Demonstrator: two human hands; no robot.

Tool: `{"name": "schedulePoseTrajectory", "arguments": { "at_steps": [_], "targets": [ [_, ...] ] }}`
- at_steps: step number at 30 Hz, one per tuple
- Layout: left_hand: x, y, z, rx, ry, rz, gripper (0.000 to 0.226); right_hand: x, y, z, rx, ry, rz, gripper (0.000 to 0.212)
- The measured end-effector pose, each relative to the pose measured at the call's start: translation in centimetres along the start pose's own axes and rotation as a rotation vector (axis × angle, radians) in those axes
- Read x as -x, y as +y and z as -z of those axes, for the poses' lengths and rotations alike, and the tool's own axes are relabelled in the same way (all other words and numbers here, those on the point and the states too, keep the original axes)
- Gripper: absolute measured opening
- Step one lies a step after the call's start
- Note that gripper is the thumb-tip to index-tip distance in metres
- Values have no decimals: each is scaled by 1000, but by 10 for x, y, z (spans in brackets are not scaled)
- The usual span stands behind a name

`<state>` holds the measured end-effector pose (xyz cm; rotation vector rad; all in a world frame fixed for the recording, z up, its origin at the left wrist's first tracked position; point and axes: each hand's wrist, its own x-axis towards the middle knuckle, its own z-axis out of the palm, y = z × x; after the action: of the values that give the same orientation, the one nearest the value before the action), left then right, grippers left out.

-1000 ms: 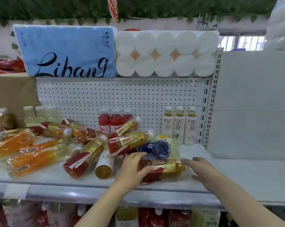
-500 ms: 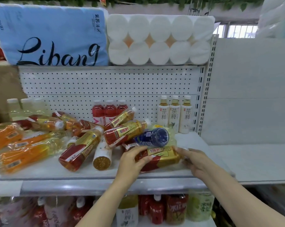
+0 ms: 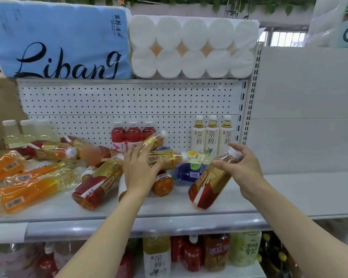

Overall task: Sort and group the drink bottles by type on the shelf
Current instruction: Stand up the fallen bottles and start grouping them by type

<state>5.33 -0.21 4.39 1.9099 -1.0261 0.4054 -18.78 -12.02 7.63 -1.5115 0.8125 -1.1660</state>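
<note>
The sorting is at an early stage, judging by the shelf (image 3: 169, 211): only small groups stand upright along the far pegboard, namely three white-label tea bottles (image 3: 212, 137) at the right, three red drink bottles (image 3: 133, 134) in the middle, and some pale bottles (image 3: 24, 131) at the far left. Most of the stock lies in a jumbled heap on its side, including orange juice bottles (image 3: 28, 189) at the near left, several red-and-gold tea bottles (image 3: 97, 181), and a blue bottle (image 3: 187, 171). The right hand (image 3: 243, 167) grips one red-and-gold bottle (image 3: 211, 183) near its white cap, tilted with its base near the shelf's front edge. The left hand (image 3: 139, 171) reaches into the pile with fingers spread and fairly straight, touching another lying red-and-gold bottle (image 3: 167, 157) without closing round it. Nearly all the heap remains to be stood up and grouped.
</note>
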Motion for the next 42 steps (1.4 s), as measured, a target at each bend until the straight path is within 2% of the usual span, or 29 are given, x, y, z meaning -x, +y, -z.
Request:
{"name": "schedulePoseTrajectory", "arguments": {
  "at_steps": [2, 5, 7, 10, 13, 16, 18, 20, 22, 24, 26, 29, 32, 37, 42],
  "targets": [
    [-11, -5, -2, -44, -98, 30, 80, -2, 0, -5, 62, 3, 43, 82],
    [-18, -9, -1, -289, -186, -6, 89, -5, 4, -13, 97, -12, 77, 86],
    [-20, -7, 2, -374, -253, 6, 94, -5, 4, -19, 107, -40, 96, 87],
    [-24, -2, 6, -453, -310, 34, 100, -5, 5, -29, 119, -84, 112, 73],
    [-29, 8, 12, -576, -345, 25, 97, -4, 10, -34, 111, -108, 106, 58],
    [-34, 14, 12, -581, -423, 55, 93, -1, 19, -35, 74, -185, 51, 69],
    [-36, 11, 9, -539, -415, 55, 89, 1, 23, -34, 100, -232, 23, 70],
    [-34, 9, 9, -465, -392, 66, 83, 4, 22, -33, 143, -257, 8, 59],
    [-30, 7, 11, -308, -378, 149, 80, 7, 23, -31, 180, -245, 15, 52],
    [-22, 6, 10, -18, -324, 286, 82, 6, 22, -24, 176, -197, 17, 48],
    [-12, 14, 11, 353, -284, 415, 74, -1, 16, -11, 106, -119, -1, 44],
    [-1, 42, 15, 819, -369, 511, 50, -18, 3, 16, 23, -26, -3, 42],
    [6, 75, 6, 1095, -469, 494, 53, -38, -2, 44, 3, 20, 19, 37],
    [10, 137, -54, 1253, -539, 507, 53, -72, 13, 97, -42, 65, -8, 51],
    [-7, 179, -131, 1055, -532, 518, 47, -105, 30, 143, -53, 27, -4, 51]
  ]
}}
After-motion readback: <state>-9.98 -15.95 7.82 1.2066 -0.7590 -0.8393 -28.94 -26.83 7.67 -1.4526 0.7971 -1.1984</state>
